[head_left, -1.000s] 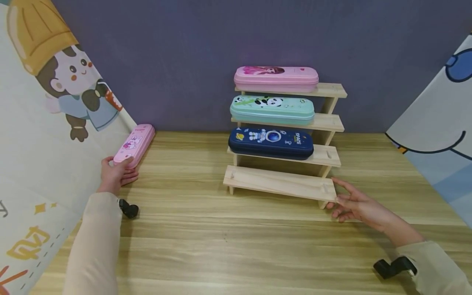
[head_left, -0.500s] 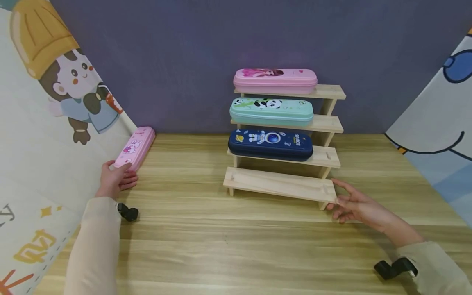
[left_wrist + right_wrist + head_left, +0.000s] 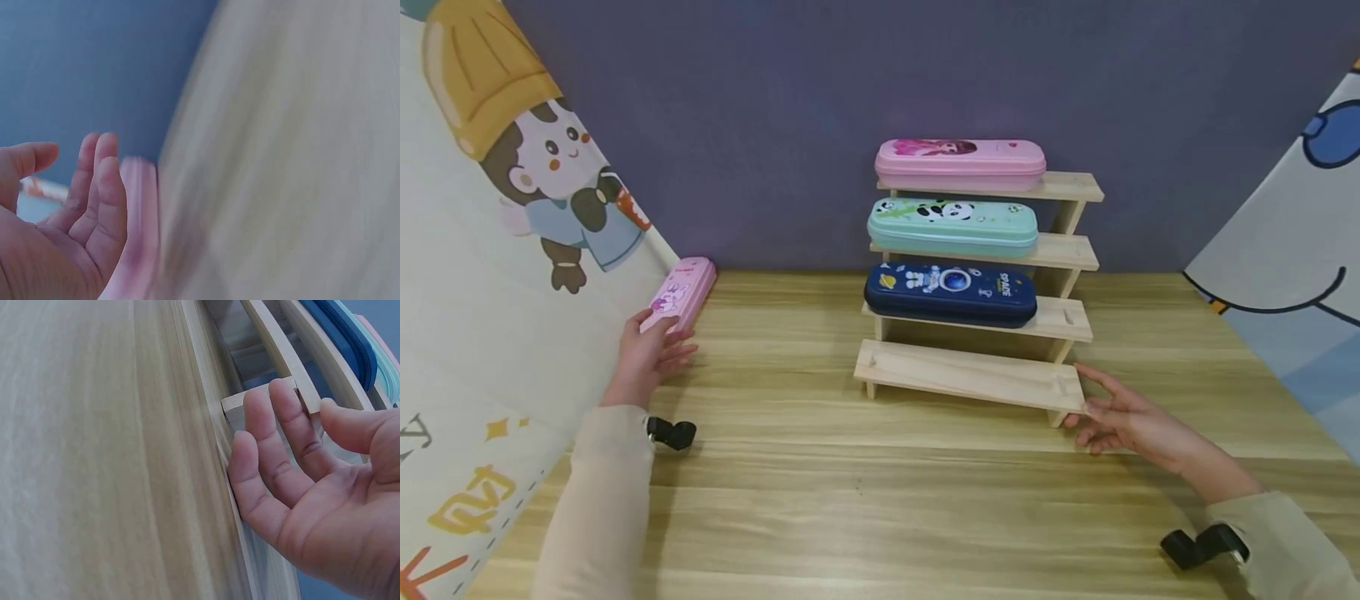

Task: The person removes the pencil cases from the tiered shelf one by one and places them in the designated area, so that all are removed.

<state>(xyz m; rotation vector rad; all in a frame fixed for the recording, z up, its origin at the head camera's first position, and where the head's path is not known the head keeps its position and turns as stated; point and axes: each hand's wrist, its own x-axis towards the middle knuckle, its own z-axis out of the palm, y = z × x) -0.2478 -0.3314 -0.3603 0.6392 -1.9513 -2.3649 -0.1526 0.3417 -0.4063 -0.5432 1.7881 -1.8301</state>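
At the left, a pink pencil case [image 3: 679, 293] with a cartoon print lies against the printed side cloth. My left hand [image 3: 651, 354] reaches over its near end, fingers loosely extended; in the left wrist view, thumb and fingers stand apart with the pink case [image 3: 140, 219] behind them. On the right, a stepped wooden display stand [image 3: 970, 372] has a bare lowest step. My right hand [image 3: 1131, 421] holds the right end of that step, thumb and fingers around its corner. The right wrist view has the fingertips against the stand's leg [image 3: 236, 406].
Higher steps carry a navy space pencil case [image 3: 951, 296], a mint panda pencil case [image 3: 955, 227] and a pink pencil case with a girl print [image 3: 961, 164]. A dark cloth wall [image 3: 775, 133] rises behind the wood-grain table [image 3: 850, 500]; printed cloths flank both sides.
My left hand has moved forward and slightly right over the pink pencil case, covering more of its near end. My right hand stays at the stand.
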